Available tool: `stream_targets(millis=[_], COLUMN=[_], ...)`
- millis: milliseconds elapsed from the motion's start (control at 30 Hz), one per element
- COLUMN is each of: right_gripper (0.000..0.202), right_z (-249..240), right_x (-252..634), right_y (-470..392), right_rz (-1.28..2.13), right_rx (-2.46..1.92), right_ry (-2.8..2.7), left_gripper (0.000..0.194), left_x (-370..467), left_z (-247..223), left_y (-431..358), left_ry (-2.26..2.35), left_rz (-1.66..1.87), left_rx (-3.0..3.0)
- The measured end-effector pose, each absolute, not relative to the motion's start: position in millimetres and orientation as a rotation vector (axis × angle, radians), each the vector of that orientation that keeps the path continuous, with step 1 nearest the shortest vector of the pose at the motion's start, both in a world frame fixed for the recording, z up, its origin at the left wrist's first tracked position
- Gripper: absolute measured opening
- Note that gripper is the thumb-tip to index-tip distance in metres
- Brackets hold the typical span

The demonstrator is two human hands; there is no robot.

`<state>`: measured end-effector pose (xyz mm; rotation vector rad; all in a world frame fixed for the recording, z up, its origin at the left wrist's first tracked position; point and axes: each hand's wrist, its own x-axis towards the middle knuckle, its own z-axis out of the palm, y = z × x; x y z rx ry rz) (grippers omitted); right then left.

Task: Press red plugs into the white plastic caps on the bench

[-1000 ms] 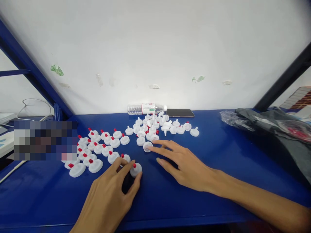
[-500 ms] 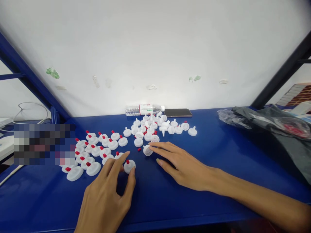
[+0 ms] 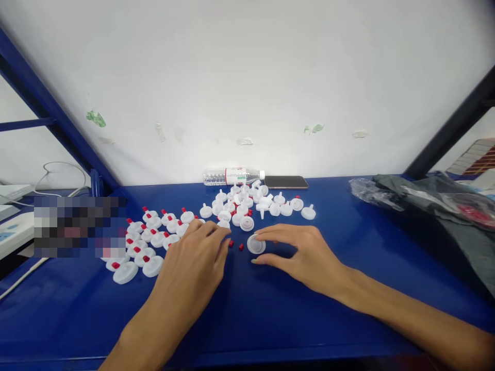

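My right hand [image 3: 297, 252] is around a white round cap [image 3: 256, 244] that shows its hollow side. The fingertips touch the cap's upper edge, while the thumb lies below it, a little apart. My left hand [image 3: 199, 252] is bent over the table, thumb and forefinger slightly apart beside a small red plug [image 3: 231, 243]; its other fingers are partly hidden. Between the hands lies a second red plug [image 3: 241, 247]. Left of my left hand stand several white caps with red plugs on their spouts [image 3: 126, 272].
A pile of white spouted caps [image 3: 242, 208] with loose red plugs lies at mid-table. Behind it are a clear bottle [image 3: 235, 175] on its side and a phone [image 3: 286, 182]. Plastic bags [image 3: 417, 196] lie at right, a power strip [image 3: 17, 229] at left.
My left hand has left a red-plugged cap and moved up and right to the loose red plugs. The white cap by my right hand has shifted right and turned its hollow side to view.
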<state>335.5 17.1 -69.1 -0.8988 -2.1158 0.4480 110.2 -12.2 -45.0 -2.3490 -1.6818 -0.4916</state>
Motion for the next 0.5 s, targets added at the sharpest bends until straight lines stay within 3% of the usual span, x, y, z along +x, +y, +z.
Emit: stream_targets(millis=[200, 367, 500], right_gripper=[0.02, 0.039, 0.035], right_z=[-69.7, -67.8, -67.7], right_x=[338.8, 339.3, 339.2], right_y=[19.8, 20.1, 19.3], right_rz=[0.572, 0.573, 0.533], right_rx=[-0.952, -0.952, -0.953], right_ry=[-2.088, -2.071, -2.104], left_gripper=[0.018, 0.029, 0.028], left_x=[127.5, 132.2, 134.9], left_z=[-38.1, -45.6, -47.7], left_y=[5.3, 11.0, 11.2], left_ry=[-1.795, -1.66, -1.647], left_rz=[-0.141, -0.093, -0.142], left_rx=[-2.455, -2.525, -2.51])
